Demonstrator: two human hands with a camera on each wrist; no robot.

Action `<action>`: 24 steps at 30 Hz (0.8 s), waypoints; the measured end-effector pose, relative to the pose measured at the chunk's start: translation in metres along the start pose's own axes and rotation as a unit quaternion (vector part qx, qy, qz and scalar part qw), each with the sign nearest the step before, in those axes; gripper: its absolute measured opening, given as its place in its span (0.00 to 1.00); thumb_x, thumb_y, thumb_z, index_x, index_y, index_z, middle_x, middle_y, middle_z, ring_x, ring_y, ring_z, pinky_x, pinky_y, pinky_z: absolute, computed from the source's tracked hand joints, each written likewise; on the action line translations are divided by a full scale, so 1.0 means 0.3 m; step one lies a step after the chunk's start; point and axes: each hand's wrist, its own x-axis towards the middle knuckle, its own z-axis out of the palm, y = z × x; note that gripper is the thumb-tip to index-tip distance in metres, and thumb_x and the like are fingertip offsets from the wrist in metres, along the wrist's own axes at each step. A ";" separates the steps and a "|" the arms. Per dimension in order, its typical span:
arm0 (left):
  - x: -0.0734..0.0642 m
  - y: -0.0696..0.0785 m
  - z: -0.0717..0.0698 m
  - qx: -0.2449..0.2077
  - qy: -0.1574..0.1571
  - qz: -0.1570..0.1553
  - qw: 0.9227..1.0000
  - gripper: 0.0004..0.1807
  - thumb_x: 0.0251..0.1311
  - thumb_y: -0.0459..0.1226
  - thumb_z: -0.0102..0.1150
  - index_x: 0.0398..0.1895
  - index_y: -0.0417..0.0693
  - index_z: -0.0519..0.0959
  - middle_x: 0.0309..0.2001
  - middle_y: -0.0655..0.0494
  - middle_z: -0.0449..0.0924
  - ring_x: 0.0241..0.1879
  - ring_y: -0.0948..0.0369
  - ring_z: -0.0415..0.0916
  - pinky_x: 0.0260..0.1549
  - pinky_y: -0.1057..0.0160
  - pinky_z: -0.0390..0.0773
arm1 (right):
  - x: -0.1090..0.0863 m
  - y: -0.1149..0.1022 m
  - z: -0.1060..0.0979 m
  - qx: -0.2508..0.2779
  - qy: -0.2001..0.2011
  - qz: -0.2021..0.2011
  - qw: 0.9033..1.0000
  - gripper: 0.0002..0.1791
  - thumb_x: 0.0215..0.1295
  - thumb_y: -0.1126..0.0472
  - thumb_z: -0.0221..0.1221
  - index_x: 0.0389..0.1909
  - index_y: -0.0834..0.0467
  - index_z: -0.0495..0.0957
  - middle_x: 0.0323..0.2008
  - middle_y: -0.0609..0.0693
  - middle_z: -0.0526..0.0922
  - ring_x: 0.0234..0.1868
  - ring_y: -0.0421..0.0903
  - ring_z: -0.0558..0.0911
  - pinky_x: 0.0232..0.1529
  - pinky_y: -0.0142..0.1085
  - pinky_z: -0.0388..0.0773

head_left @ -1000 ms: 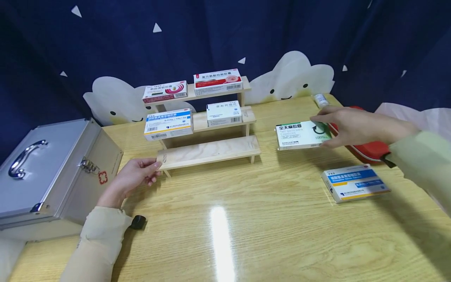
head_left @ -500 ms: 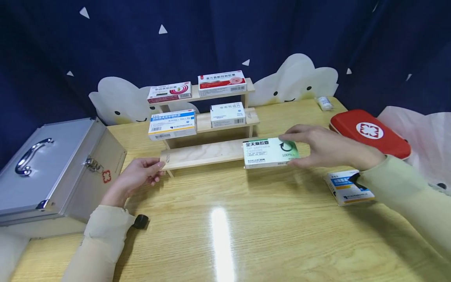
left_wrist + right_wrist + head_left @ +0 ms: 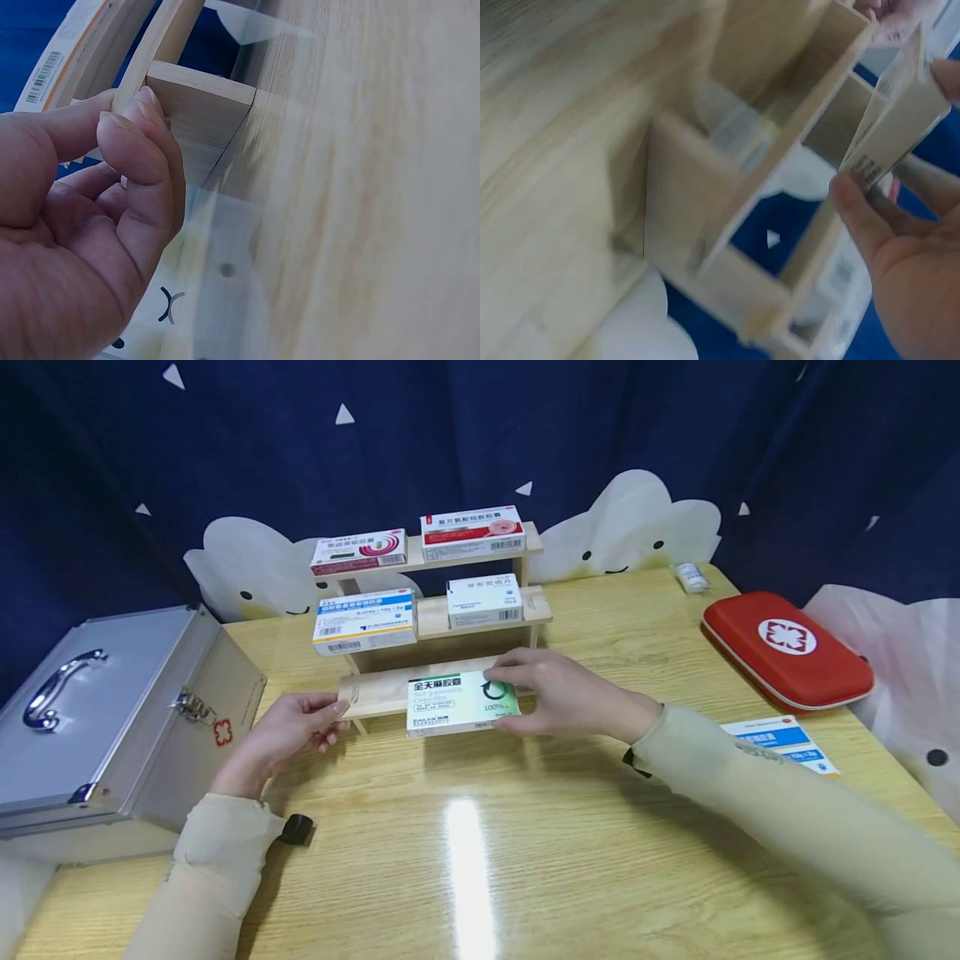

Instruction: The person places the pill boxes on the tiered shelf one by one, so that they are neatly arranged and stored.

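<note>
My right hand [image 3: 558, 693] grips the right end of a green and white medicine box [image 3: 450, 703] between thumb and fingers. In the head view that box hangs in front of the lowest step of a wooden rack [image 3: 375, 692]; whether it touches the step I cannot tell. The right wrist view shows the box [image 3: 900, 120] edge-on, pinched. With my left hand [image 3: 292, 735] I pinch the left end of the lowest step; the left wrist view shows thumb and finger on the board's edge [image 3: 161, 52]. Two boxes lie on the top step, two on the middle one.
A silver metal case [image 3: 127, 693] stands at the left. To the right are a red first-aid pouch [image 3: 787, 652], a small white bottle [image 3: 691, 578] and a blue and white box [image 3: 783, 743] partly behind my right sleeve. A dark blue curtain [image 3: 420, 435] hangs behind the table.
My right hand has carried the green and white box leftward from the table's right side to the front of the lowest step. The left hand has kept its hold on the rack.
</note>
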 end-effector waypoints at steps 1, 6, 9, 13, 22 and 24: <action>0.001 -0.002 0.000 -0.001 0.000 0.000 1.000 0.23 0.75 0.38 0.50 0.61 0.25 0.68 0.33 0.47 0.80 0.27 0.65 0.73 0.24 0.69 0.76 | 0.018 -0.004 0.016 0.003 -0.001 0.005 1.000 0.36 0.56 0.47 0.71 0.61 0.63 0.77 0.58 0.59 0.77 0.54 0.51 0.78 0.54 0.44 0.76; 0.004 -0.003 0.001 -0.004 0.002 -0.003 1.000 0.22 0.75 0.37 0.50 0.62 0.25 0.68 0.34 0.46 0.80 0.27 0.64 0.73 0.24 0.69 0.76 | 0.101 -0.029 0.077 0.013 -0.003 0.033 0.999 0.36 0.59 0.46 0.69 0.63 0.62 0.75 0.60 0.59 0.75 0.56 0.50 0.77 0.55 0.42 0.75; 0.006 -0.001 -0.001 -0.001 0.005 -0.005 1.000 0.22 0.75 0.37 0.50 0.62 0.25 0.68 0.34 0.46 0.79 0.27 0.64 0.73 0.24 0.69 0.75 | 0.149 -0.040 0.095 0.008 -0.002 0.034 0.999 0.36 0.61 0.47 0.68 0.64 0.63 0.74 0.61 0.60 0.75 0.56 0.50 0.77 0.57 0.40 0.75; 0.008 0.000 0.000 0.001 0.006 -0.006 1.000 0.22 0.75 0.36 0.49 0.61 0.25 0.68 0.34 0.45 0.79 0.27 0.64 0.73 0.24 0.69 0.76 | 0.200 -0.045 0.114 0.004 -0.013 0.047 0.999 0.36 0.62 0.47 0.68 0.66 0.63 0.72 0.63 0.60 0.73 0.60 0.52 0.75 0.60 0.41 0.73; 0.003 0.003 -0.003 0.000 0.002 0.000 1.000 0.21 0.76 0.35 0.48 0.62 0.25 0.69 0.35 0.45 0.79 0.27 0.64 0.73 0.24 0.69 0.76 | 0.265 -0.044 0.161 0.008 -0.036 0.061 0.997 0.36 0.64 0.45 0.66 0.68 0.61 0.70 0.65 0.61 0.71 0.64 0.56 0.72 0.64 0.44 0.69; 0.000 0.004 -0.003 0.000 -0.001 0.004 1.000 0.22 0.76 0.35 0.47 0.63 0.25 0.68 0.36 0.45 0.79 0.27 0.64 0.73 0.25 0.69 0.76 | 0.274 -0.043 0.167 0.004 -0.035 0.061 0.998 0.36 0.64 0.45 0.66 0.68 0.60 0.71 0.65 0.61 0.71 0.64 0.56 0.72 0.64 0.44 0.69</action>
